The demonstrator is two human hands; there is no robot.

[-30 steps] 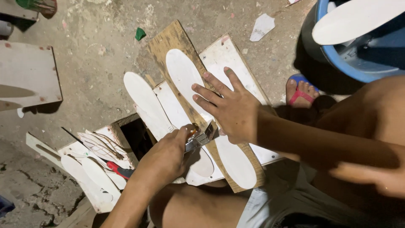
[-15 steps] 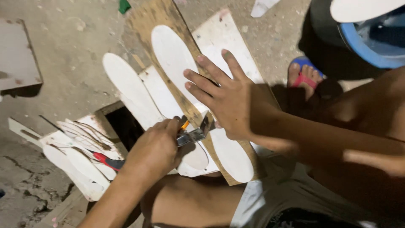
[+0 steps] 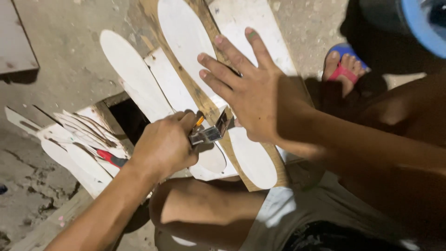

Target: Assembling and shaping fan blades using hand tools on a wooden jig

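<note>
The white sole-shaped sheet [image 3: 195,42] lies on the wooden board [image 3: 211,109], running from far centre to the near right of the floor. The right hand [image 3: 253,90] presses flat on it, fingers spread apart and pointing far-left; it grips nothing. Against the two earlier views, this hand has kept its place on the sheet, though the fingers now spread wider and reach farther up it.

The left hand [image 3: 165,144] is closed around a utility knife [image 3: 209,132]. The metal head with its orange part projects from the fist toward the right, meeting the sheet's edge just near of the right hand. Over the last second the knife has remained at about the same point along the sheet, so the cut appears to be advancing slowly, or holding, at this section.

To the left, a further white sole shape [image 3: 132,74] lies flat beside the board. Nearer left is a heap of cut white scraps [image 3: 79,135], with a red-handled tool [image 3: 111,158] resting against it. A sandalled foot [image 3: 341,67] is at far right, below a blue tub [image 3: 425,28].
</note>
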